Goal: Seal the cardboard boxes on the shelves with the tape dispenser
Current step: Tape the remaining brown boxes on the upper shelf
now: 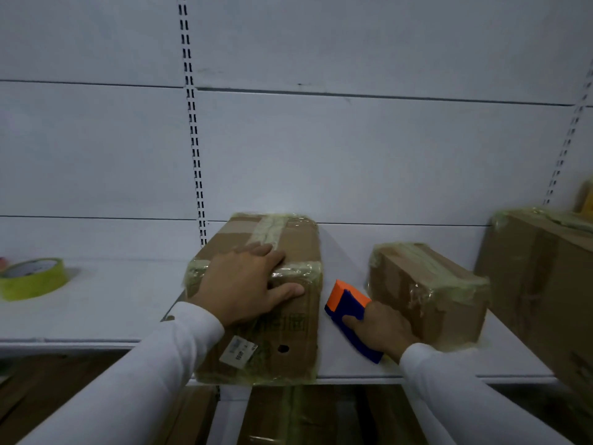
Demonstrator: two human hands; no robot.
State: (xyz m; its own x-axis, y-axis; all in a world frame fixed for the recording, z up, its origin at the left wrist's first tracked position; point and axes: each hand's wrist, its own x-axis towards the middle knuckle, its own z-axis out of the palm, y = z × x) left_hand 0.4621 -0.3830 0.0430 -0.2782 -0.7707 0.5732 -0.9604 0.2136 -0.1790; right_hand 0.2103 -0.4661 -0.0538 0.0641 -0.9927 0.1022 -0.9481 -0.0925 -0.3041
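Cardboard box (256,300) under the left hand (247,281), at the shelf (112,303) front, tape crossing its top and corners. Judged as the smoothing step: best done by keeping the box pinned flat, then dragging the blue and orange tool (349,316) firmly along each tape strip toward the edges, pressing out bubbles and folding the ends down over the corners.

Left grip: spread flat, fingers straight, pressing on the box top, thumb over the near edge; nothing clasped. Right hand (382,332): fingers curled round the tool's blue body, orange end pointing away, held just right of the pinned box. Whether this tool is the dispenser itself, hard to tell.

Just beyond the right grip, a smaller taped box (430,293); further right, a larger box (545,284). Well left of the left grip, a yellow tape roll (32,277) lying on the shelf.
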